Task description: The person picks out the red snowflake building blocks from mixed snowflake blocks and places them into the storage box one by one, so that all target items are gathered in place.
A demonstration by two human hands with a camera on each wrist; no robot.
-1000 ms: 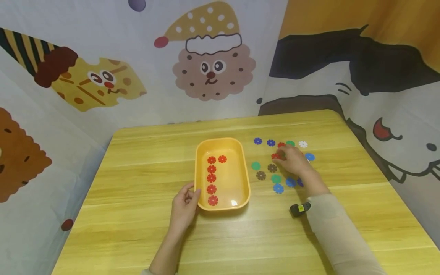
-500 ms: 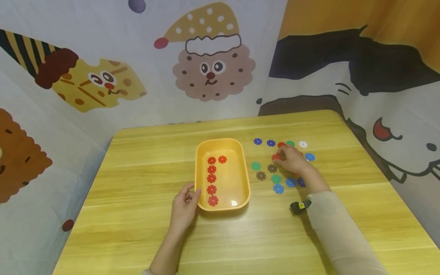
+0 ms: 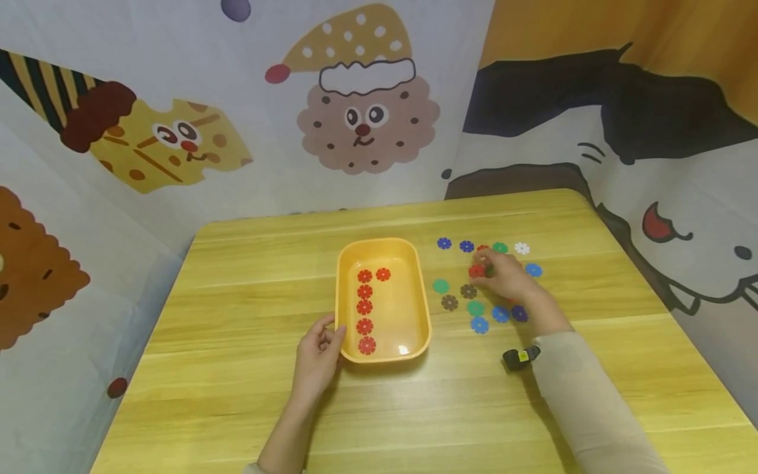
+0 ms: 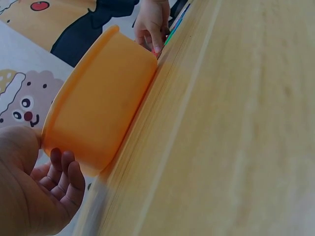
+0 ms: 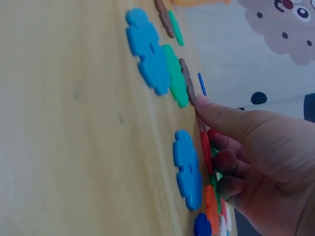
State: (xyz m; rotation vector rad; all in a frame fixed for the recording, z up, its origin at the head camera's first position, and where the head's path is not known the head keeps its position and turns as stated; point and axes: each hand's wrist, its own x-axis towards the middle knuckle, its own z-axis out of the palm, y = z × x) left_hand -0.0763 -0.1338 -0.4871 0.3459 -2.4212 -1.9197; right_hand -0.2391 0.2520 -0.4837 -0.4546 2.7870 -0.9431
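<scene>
My left hand point(image 3: 318, 355) grips the near left corner of a yellow-orange plastic tray point(image 3: 424, 309), thumb at the rim and fingers curled by the outer wall point(image 4: 93, 113). Inside the tray, several red notched discs point(image 3: 364, 307) lie in a column, with another at upper right. To the right, my right hand point(image 3: 506, 276) reaches down among loose notched discs. A red disc point(image 3: 476, 270) shows between its thumb and fingers, which stand apart. In the right wrist view the thumb tip is by a brown disc point(image 5: 187, 81), and the curled fingers are beside the red disc point(image 5: 206, 151).
Around the right hand lie blue discs point(image 3: 480, 325), green discs point(image 3: 441, 286), a white disc point(image 3: 522, 248) and dark blue discs point(image 3: 444, 243). A black device point(image 3: 521, 357) sits at the right wrist. The wooden table point(image 3: 237, 303) meets a cartoon-printed cloth point(image 3: 260, 164) behind.
My right hand shifts slightly over the red disc, its thumb and fingers moving a little apart. The left hand and tray stay in place.
</scene>
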